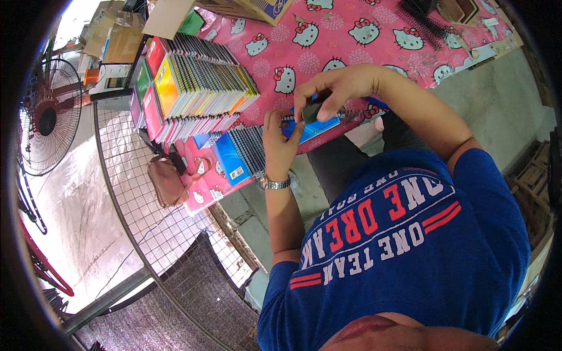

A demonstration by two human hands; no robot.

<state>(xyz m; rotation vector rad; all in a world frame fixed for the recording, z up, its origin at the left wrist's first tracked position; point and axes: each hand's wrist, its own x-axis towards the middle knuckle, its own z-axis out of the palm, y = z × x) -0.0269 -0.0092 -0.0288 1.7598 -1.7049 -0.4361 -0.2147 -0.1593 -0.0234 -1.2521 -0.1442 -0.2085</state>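
A blue notebook [319, 128] lies at the near edge of the pink-covered table, with a row of holes along one side. Loose wire coil [352, 115] sticks out past its right end. My left hand [279, 143], wearing a metal watch, grips the notebook's left end between thumb and fingers. Above the notebook, my right hand [345, 86] pinches a small dark, block-shaped thing [311, 112]; its exact kind is unclear. The fingertips of both hands nearly meet there. Beside my left wrist, a row of blue spiral notebooks [239, 153] leans together.
Tall stacks of spiral notebooks [202, 88] stand at the left of the table [325, 38]. A cardboard box [249, 9] sits at the back, black wire coils [418, 23] at the far right. A brown bag [167, 181], wire mesh [132, 193] and fan [50, 120] are left.
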